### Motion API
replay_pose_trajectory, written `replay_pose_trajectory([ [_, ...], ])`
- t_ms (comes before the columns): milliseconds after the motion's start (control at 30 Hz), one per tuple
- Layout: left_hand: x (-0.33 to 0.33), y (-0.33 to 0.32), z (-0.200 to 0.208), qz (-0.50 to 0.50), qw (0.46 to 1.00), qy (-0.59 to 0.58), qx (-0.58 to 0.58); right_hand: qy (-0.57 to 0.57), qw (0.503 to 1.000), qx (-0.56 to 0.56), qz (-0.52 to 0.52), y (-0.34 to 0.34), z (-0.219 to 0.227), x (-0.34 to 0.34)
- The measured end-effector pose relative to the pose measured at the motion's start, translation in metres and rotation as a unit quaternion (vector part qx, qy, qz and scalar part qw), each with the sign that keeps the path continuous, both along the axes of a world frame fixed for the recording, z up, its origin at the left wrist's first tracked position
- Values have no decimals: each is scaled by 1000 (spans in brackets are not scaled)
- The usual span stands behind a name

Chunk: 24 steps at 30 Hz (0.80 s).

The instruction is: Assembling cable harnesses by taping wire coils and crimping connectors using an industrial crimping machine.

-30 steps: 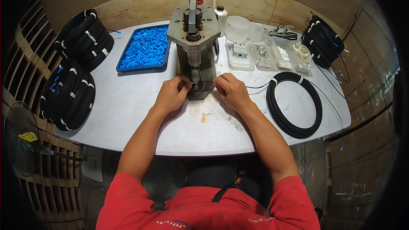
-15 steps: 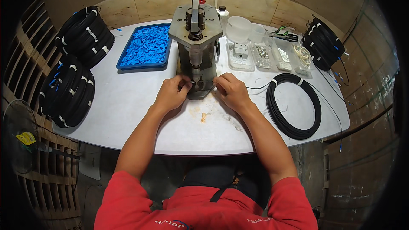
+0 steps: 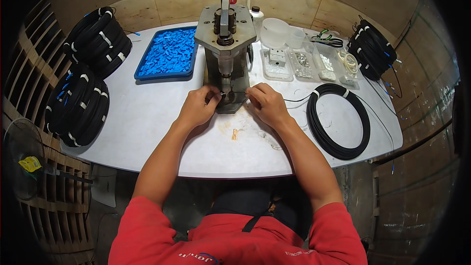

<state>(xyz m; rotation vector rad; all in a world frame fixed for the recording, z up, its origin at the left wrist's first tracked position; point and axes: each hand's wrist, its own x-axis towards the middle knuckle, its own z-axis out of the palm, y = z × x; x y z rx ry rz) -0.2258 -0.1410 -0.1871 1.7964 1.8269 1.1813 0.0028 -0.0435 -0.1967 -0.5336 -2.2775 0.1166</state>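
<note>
A grey metal press [image 3: 225, 46] stands in front of me, its vertical ram above a low base plate [image 3: 230, 108]. My left hand [image 3: 200, 105] is at the left of the ram, thumb and forefinger pinched on something too small to name; a tiny bright spot shows at the fingertips. On the other side, my right hand [image 3: 267, 104] has its fingers closed on a thin black cable [image 3: 297, 101]. That cable runs from my right hand to a black cable coil [image 3: 312, 122] lying on the table. The fingertips partly hide what lies under the ram.
A blue tray [image 3: 139, 71] of small blue parts sits left of the press. Bundled black coils [image 3: 81, 113] stand at the left edge, others [image 3: 371, 49] at the far right. Clear boxes [image 3: 278, 74] of small parts, a white bottle [image 3: 256, 21] and pliers [image 3: 333, 42] are behind right.
Both hands stay at the press, almost still. A small bright spot now shows at my left fingertips, where it looked darker before.
</note>
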Motion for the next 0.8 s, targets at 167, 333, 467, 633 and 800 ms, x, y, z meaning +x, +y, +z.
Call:
replay_pose_trajectory([
  [167,1,-1,2,-4,1000,-5,9,5,1000,4,-3,0,0,0],
  [333,0,0,-1,-5,1000,-10,15,8,1000,5,1,0,0,-1],
  [467,0,0,-1,-8,1000,-11,14,10,1000,6,-3,-1,0,-1],
  [633,0,0,-1,-10,1000,-16,11,10,1000,4,3,-1,0,-1],
  [800,0,1,-3,-11,1000,-13,10,8,1000,5,3,-1,0,0],
])
